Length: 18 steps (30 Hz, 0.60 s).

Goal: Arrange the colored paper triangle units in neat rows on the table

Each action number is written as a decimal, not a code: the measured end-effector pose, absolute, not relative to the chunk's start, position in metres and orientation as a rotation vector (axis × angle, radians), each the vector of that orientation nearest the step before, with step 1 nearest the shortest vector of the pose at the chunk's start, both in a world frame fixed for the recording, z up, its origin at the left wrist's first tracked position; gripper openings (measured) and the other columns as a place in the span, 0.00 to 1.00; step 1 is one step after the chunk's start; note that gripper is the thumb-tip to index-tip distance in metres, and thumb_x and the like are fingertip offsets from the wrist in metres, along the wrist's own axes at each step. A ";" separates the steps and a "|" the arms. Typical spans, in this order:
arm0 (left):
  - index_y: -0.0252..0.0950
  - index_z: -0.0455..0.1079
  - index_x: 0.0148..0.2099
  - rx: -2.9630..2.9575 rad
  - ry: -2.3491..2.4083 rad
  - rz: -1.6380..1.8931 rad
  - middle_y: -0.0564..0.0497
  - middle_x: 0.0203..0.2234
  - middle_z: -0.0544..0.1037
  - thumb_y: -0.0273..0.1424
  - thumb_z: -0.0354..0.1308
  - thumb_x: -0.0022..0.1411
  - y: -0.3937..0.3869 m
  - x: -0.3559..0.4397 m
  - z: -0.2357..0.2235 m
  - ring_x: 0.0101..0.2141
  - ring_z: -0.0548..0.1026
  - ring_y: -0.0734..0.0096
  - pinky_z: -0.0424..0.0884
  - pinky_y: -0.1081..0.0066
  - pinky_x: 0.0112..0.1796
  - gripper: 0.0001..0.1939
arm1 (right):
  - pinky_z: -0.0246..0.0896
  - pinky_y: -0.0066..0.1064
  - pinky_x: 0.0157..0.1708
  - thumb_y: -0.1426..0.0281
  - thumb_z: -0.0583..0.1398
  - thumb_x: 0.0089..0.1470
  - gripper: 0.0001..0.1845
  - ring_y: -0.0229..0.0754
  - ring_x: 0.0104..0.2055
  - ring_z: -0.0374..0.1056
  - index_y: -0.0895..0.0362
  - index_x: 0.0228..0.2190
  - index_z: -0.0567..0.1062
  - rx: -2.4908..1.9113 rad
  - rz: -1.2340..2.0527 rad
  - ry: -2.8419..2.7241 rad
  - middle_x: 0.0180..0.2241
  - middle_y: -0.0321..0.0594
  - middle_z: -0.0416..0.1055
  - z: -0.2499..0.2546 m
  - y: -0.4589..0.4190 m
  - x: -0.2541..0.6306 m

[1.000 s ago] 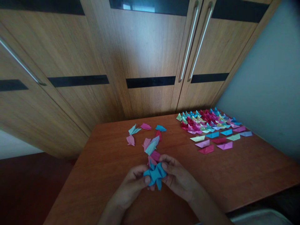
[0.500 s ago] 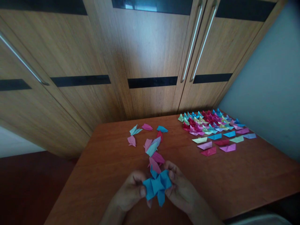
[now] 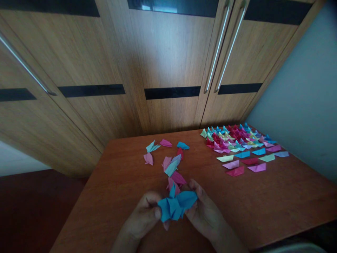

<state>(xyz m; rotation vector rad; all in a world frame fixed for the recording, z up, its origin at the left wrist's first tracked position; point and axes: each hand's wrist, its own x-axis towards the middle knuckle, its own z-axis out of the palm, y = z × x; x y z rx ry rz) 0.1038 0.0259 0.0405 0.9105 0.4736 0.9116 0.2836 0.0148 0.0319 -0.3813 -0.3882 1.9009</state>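
A blue folded paper piece (image 3: 175, 207) with several pointed flaps is held between my two hands above the front of the table. My left hand (image 3: 143, 214) pinches its left side, thumb on top. On the right side, my right hand (image 3: 204, 211) grips a long flap, its fingers partly hidden behind the paper. Just beyond the piece lie pink folded papers (image 3: 179, 178), partly covered by it. A pale blue and lilac folded paper (image 3: 173, 166) rests behind those.
Loose folded papers lie farther back, including a blue one (image 3: 183, 145) and a pink one (image 3: 148, 158). Rows of colourful paper boats (image 3: 234, 138) fill the table's back right. Wooden cabinet doors (image 3: 171, 52) rise behind the brown table (image 3: 113, 189); a wall (image 3: 302, 105) stands at right.
The blue paper has changed shape: its right flap now stretches out longer to the right and the bottom flap no longer hangs down. My right hand has shifted slightly right.
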 end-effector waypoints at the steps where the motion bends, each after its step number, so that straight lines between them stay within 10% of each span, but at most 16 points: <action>1: 0.34 0.76 0.23 0.905 0.494 0.906 0.52 0.14 0.74 0.45 0.68 0.47 0.026 0.104 0.040 0.19 0.70 0.75 0.63 0.76 0.24 0.17 | 0.64 0.26 0.34 0.62 0.67 0.48 0.11 0.33 0.31 0.65 0.56 0.31 0.75 -0.400 1.908 -0.441 0.29 0.34 0.70 0.034 0.016 0.286; 18: 0.36 0.75 0.33 0.715 0.756 1.017 0.54 0.25 0.74 0.31 0.67 0.53 0.027 0.122 0.038 0.27 0.69 0.77 0.64 0.77 0.30 0.06 | 0.63 0.23 0.31 0.73 0.69 0.45 0.09 0.32 0.30 0.68 0.58 0.31 0.76 -0.733 1.863 -0.536 0.29 0.34 0.73 0.029 0.019 0.302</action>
